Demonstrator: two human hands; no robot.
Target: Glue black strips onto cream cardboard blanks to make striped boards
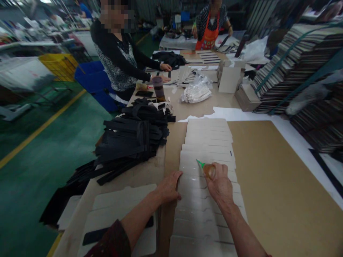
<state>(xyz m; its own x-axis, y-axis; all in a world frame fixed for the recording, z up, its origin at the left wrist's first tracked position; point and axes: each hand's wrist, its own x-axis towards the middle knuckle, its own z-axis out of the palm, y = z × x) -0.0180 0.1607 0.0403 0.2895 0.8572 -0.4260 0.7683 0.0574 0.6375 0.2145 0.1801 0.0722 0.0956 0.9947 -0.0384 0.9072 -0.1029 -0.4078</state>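
My right hand (220, 181) is wrapped round a glue bottle (209, 171) with amber contents and a green nozzle that points up and left. Beneath it runs a long row of overlapping pale cardboard pieces (206, 134), with shiny wet-looking streaks along their middle. At the row's left edge rests my left hand (170, 186), fingers apart, touching the edge and holding nothing. Left of that hand lie more pale boards (120, 203) with a dark strip (93, 235) on them. A heap of black strips (128, 139) sits beyond my left forearm.
Brown board (268, 160) covers the right of the table. Tall strapped stacks of boards (292, 64) stand at the back right. Beyond the row are a plastic bag (197, 91) and a dark-topped bottle (158, 89). Two people (118, 53) work at the far tables.
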